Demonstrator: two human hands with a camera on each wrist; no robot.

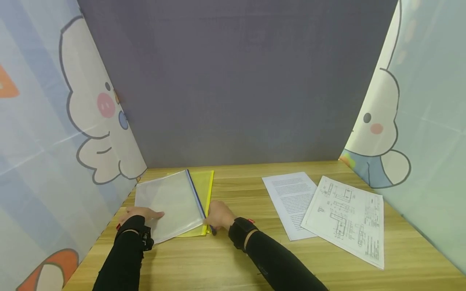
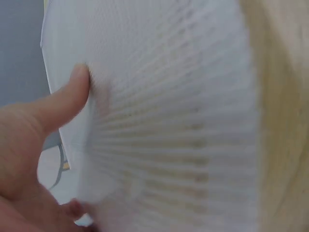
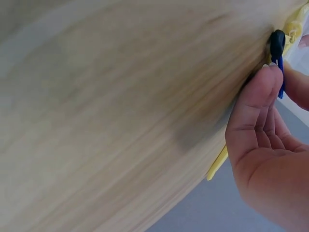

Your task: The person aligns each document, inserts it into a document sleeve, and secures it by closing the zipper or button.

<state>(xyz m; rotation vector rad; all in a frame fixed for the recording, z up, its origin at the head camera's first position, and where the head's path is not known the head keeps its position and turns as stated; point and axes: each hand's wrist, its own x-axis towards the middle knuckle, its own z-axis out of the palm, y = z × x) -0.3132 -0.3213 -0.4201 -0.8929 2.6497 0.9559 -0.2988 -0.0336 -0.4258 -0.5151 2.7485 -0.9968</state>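
A translucent zip document bag (image 1: pixel 169 202) with a blue zipper edge (image 1: pixel 195 193) lies over a yellow zip document bag (image 1: pixel 203 182). My left hand (image 1: pixel 140 213) grips the clear bag's left edge, thumb on top and the other fingers at its underside. In the left wrist view the ribbed plastic (image 2: pixel 169 96) bulges beside the thumb (image 2: pixel 72 94). At the near right corner, my right hand (image 1: pixel 220 215) pinches the blue zipper's end between thumb and fingers. Close up, the dark zipper pull (image 3: pixel 277 44) sticks out just past those fingertips.
To the right on the wooden table (image 1: pixel 247 258) lie a printed text sheet (image 1: pixel 289 202) and a technical drawing sheet (image 1: pixel 344 218), which overlaps it. A grey panel (image 1: pixel 240 89) stands behind, with cartoon-printed fabric walls (image 1: pixel 40 161) at both sides.
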